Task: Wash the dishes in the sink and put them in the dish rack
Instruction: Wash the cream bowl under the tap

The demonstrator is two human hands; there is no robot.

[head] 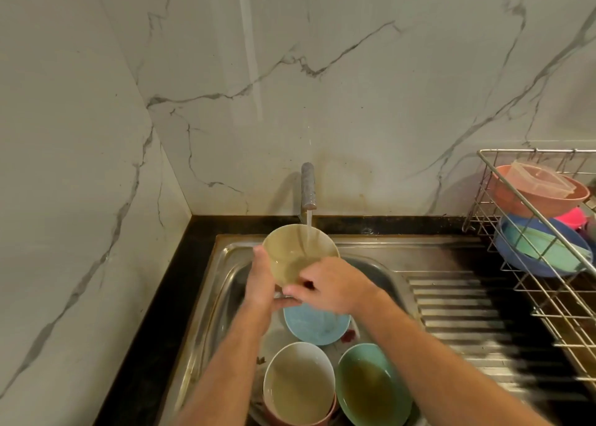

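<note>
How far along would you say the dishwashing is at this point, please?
Partly done. Several coloured plastic bowls already sit in the wire dish rack. Both hands, left hand and right hand, hold a beige bowl under the running tap. Blue, white and green bowls wait in the sink.

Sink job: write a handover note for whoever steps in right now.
Left hand grips the side of the beige bowl, held tilted under the running tap.
Right hand is at the bowl's near rim, fingers on it.
Done: several bowls already sit in the dish rack, including a pink bowl and a dark blue bowl.
Left: finish rinsing the beige bowl and rack it. Then wash what waits in the sink: the light blue bowl, the white bowl and the green bowl.
</note>
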